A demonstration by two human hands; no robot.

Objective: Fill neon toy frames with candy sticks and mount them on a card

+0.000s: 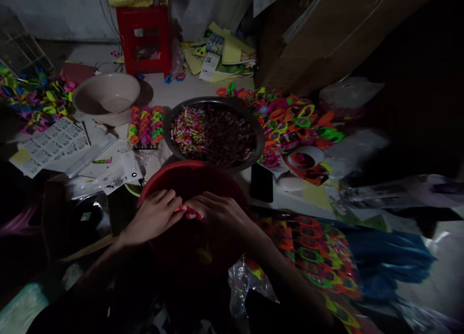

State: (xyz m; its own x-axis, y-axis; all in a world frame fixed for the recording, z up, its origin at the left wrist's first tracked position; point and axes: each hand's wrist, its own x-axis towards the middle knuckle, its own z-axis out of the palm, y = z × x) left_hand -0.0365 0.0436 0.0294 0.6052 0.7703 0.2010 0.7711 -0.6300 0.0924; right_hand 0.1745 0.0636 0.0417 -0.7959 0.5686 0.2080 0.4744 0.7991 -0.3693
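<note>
The left hand (156,209) and right hand (214,207) meet above a red basin (195,167), pinching small red pieces (193,215). A light, steady grip, kept low inside the rim, would likely catch any dropped piece.

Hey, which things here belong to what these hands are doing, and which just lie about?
Seemingly in use:
small red item between left hand and right hand
red basin beneath
perhaps the grey bowl of small pieces

Probably just lying about:
red stool
flat black slab
yellow papers
</note>
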